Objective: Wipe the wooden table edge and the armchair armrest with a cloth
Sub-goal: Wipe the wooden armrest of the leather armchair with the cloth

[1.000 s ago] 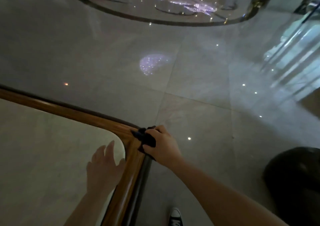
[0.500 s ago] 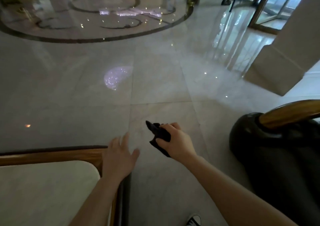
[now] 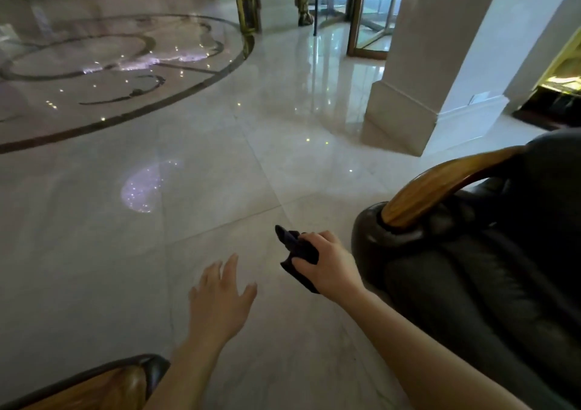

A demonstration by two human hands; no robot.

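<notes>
Table edge (image 3: 103,387) receded; right hand (image 3: 330,268) clutches crumpled cloth (image 3: 298,249).

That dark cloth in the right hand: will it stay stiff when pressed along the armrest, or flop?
Likely floppy: the cloth bunches in the right hand, a corner poking out loose. Probably light, since a loose grip carries it. It should mould to the curved wooden armrest.

Glossy marble floor (image 3: 220,189); dark, soft cloth (image 3: 298,249). At three o'clock, the armchair (image 3: 471,284) looks like smooth black leather, its armrest (image 3: 440,186) polished wood.
</notes>
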